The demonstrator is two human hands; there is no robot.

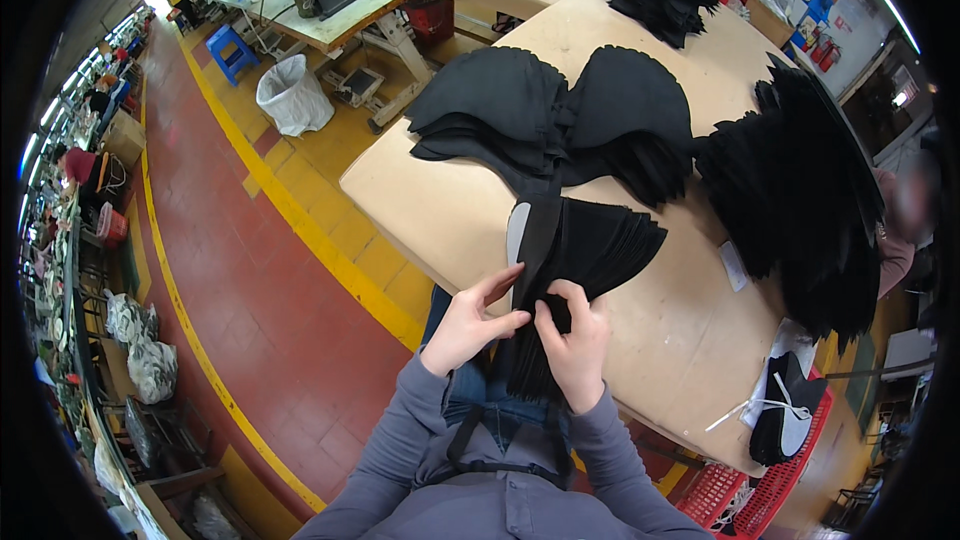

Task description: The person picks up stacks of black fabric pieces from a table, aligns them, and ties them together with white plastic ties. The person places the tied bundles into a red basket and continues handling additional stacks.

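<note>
Black stack (604,243) at edge of desk (690,350), long axis running away from body, fanned right; lies ahead of and between hands, both touching; left hand (472,328) half open, fingertips at its left side; right hand (577,342) curled; cannot tell if gripping.

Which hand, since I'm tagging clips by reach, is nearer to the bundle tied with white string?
The right hand. It is at the fanned black stack, well to the left of the tied bundle; the left hand is at that stack's left edge, farther away.
</note>
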